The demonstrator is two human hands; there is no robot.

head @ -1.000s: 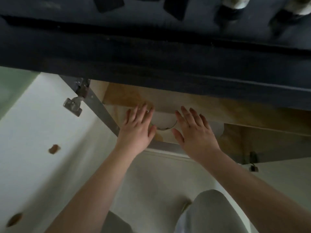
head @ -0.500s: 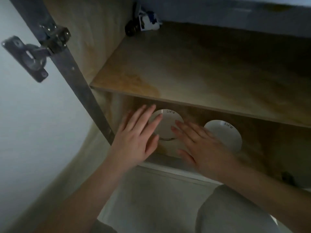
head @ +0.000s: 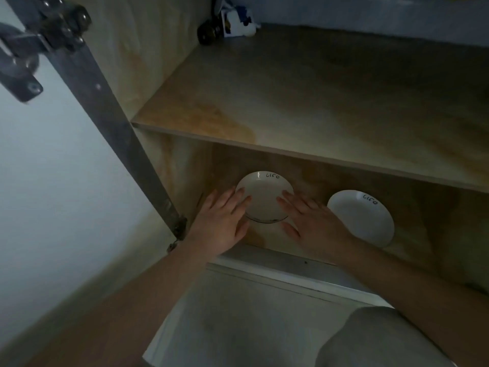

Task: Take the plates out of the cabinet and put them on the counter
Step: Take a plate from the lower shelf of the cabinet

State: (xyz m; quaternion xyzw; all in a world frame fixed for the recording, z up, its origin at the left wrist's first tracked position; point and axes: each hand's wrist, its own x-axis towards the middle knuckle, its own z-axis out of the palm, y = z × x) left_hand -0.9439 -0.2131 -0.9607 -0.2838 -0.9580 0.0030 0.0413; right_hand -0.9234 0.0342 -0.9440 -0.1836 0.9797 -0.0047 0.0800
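Note:
Two white plates lie on the bottom shelf of an open wooden cabinet [head: 264, 242]. The left plate [head: 263, 196] has small dark lettering at its far rim and sits between my hands. My left hand [head: 223, 223] reaches in with straight fingers, the fingertips over the plate's left edge. My right hand [head: 312, 221] mirrors it, fingertips at the plate's right edge. Neither hand grips anything. The second plate [head: 361, 218] lies to the right, partly behind my right wrist.
A wooden shelf [head: 317, 112] overhangs the plates, with a small dark and white object [head: 230, 22] at its back. The open white door [head: 53, 194] with a metal hinge [head: 23, 56] stands at the left. My knee [head: 375, 340] is at the lower right.
The view swung from the dark counter down into the cabinet, showing both plates. Both hands moved deeper onto the bottom shelf, ending at either side of the left plate.

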